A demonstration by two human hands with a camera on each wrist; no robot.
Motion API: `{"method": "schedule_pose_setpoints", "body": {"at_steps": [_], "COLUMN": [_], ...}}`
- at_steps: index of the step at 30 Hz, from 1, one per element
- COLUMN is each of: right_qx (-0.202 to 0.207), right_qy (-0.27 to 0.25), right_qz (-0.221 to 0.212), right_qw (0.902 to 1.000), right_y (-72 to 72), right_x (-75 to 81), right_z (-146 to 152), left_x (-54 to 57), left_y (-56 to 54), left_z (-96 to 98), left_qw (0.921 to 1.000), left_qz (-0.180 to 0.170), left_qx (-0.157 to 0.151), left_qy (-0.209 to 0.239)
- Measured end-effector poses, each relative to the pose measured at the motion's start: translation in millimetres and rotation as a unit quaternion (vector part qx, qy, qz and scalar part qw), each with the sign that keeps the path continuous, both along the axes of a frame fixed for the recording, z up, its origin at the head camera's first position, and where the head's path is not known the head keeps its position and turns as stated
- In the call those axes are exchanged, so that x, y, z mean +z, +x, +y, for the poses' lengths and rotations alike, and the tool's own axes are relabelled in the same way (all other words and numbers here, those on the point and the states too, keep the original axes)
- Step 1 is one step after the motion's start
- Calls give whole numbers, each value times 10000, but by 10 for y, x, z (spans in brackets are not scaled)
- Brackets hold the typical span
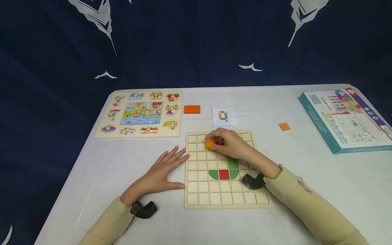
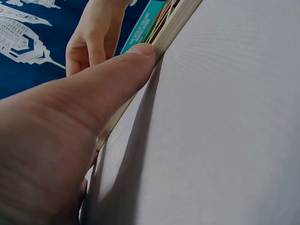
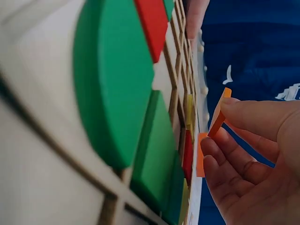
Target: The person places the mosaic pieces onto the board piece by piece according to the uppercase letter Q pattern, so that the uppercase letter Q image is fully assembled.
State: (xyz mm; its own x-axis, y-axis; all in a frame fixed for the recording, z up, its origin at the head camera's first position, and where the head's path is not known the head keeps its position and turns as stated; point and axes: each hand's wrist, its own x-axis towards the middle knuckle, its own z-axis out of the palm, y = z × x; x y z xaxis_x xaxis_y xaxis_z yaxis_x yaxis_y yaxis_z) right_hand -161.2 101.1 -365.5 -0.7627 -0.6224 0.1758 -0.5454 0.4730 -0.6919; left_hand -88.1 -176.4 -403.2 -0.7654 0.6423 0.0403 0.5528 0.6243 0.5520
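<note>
My right hand (image 1: 231, 144) pinches a small orange square tile (image 1: 209, 144) between thumb and fingers over the upper part of the wooden grid board (image 1: 203, 198). In the right wrist view the tile (image 3: 219, 115) is tilted and apart from the board. A red square tile (image 1: 224, 175) lies low in the grid, between two rounded green tiles (image 1: 213, 175). Above the right one sits a green square tile (image 1: 233, 164). The right wrist view also shows a yellow tile (image 3: 189, 112) on the board. My left hand (image 1: 160, 173), fingers spread, touches the board's left edge with its thumb (image 2: 140, 49).
A picture card (image 1: 224, 117) lies behind the board, with an orange block (image 1: 192, 109) to its left. Further left is a knobbed puzzle board (image 1: 105, 133). A loose orange tile (image 1: 284, 127) and a teal-edged box (image 1: 352, 126) are on the right.
</note>
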Motion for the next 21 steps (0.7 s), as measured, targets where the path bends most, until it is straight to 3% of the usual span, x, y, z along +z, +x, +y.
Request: {"method": "schedule_pose_setpoints", "body": {"at_steps": [7,21], "right_qx": [57,190], "right_qy": [254,824], "right_qz": [-221,60], "right_qw": [9994,9964], "right_y": [0,65], "right_x": [8,-1], "right_z": [-8,-28], "left_x": [4,-1], "left_y": [-11,-15], "left_z": [-1,8], "left_qw": [10000,9999], "left_qz": [-15,-69], "left_qx": [-3,50], "left_qy": [-31,-54]}}
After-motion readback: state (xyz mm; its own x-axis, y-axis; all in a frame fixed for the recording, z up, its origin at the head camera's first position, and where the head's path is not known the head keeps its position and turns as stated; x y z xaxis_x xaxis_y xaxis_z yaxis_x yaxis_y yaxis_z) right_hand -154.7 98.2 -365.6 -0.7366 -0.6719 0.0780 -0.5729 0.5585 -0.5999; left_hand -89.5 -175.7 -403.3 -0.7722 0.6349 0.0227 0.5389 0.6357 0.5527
